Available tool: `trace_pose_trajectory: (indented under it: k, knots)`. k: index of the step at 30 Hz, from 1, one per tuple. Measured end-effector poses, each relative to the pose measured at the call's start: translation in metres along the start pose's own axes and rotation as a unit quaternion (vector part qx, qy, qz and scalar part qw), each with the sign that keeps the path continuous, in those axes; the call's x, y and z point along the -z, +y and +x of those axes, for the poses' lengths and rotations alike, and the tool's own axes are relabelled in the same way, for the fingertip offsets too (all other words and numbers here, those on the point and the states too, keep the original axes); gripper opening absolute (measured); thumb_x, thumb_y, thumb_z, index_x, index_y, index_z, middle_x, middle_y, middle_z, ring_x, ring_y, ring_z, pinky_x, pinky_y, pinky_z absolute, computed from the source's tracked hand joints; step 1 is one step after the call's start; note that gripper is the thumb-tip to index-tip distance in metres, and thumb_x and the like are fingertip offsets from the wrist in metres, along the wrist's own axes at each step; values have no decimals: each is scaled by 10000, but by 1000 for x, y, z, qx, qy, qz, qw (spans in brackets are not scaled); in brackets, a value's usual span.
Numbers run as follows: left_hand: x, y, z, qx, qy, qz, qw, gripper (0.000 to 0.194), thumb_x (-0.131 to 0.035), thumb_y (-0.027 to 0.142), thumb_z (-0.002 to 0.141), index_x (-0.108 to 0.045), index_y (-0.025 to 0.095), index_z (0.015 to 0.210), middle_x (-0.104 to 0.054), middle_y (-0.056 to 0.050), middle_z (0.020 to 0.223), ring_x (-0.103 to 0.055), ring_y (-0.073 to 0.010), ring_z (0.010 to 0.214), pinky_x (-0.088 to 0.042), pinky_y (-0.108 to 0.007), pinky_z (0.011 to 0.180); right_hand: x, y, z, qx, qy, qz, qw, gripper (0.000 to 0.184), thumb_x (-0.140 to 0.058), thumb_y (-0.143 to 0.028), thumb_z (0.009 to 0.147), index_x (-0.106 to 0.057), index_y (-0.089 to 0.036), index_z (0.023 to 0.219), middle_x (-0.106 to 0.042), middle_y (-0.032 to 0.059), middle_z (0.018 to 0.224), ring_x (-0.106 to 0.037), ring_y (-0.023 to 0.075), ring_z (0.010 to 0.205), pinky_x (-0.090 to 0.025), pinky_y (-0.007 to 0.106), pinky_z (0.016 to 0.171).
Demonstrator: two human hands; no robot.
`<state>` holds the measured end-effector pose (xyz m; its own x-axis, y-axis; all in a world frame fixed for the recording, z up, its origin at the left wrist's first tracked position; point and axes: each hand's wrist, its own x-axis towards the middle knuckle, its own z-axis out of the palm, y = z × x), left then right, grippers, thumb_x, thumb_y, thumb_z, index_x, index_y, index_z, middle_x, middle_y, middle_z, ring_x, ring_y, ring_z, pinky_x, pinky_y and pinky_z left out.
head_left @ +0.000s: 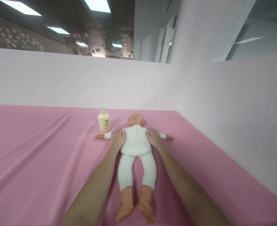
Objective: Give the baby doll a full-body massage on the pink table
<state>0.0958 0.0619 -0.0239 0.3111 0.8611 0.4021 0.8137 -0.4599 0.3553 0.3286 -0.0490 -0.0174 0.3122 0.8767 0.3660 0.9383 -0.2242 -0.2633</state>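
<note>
A baby doll (135, 144) in a white suit lies on its back on the pink sheet (34, 157), head away from me, arms spread, bare feet toward me. My left hand (118, 138) rests flat on the doll's shoulder on the left side, fingers stretched out. My right hand (153, 137) lies the same way on the other shoulder. Neither hand holds anything. A small pale yellow bottle (104, 120) stands upright just left of the doll's head, a little beyond my left hand.
A white partition wall (58, 81) runs along the far edge of the pink surface and turns along its right side (234, 125). Above it show ceiling lights and hanging heart decorations.
</note>
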Motion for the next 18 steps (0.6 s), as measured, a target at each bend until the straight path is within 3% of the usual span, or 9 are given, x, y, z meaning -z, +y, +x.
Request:
trace_pose_trajectory:
  k: [5,9,14,18]
  knots:
    - [7,-11,1,17,15,22,999,420,-336,360,973,-671,167,1135,-677,-136,1187,-542,-296,1183,-320,-439,1060,9,5,-5,-44,28,-32,998,454,-275,-396,1007,-639,-197,1193,-689,104,1174,-559,236,1139,-156,423,1121]
    - [11,-16,2,45,21,48,998,428,-342,374,959,-702,159,1047,-697,-148,1109,-565,-320,1115,-320,-474,1014,13,10,-6,-87,35,-61,994,454,-293,-385,994,-700,-185,971,-723,105,1033,-597,242,1022,-164,425,1089]
    - [8,-17,1,52,39,89,994,438,-334,364,951,-711,153,1025,-705,-149,1077,-569,-323,1080,-299,-473,989,13,12,-6,-105,36,-75,991,423,-331,-371,975,-698,-165,935,-717,121,1014,-595,267,1002,-259,401,978]
    - [3,-16,-1,43,57,102,992,440,-335,357,952,-707,134,1027,-703,-159,1061,-563,-332,1062,-285,-466,983,13,10,-6,-107,36,-76,991,403,-342,-367,973,-693,-174,934,-711,110,1012,-585,265,1000,-269,386,938]
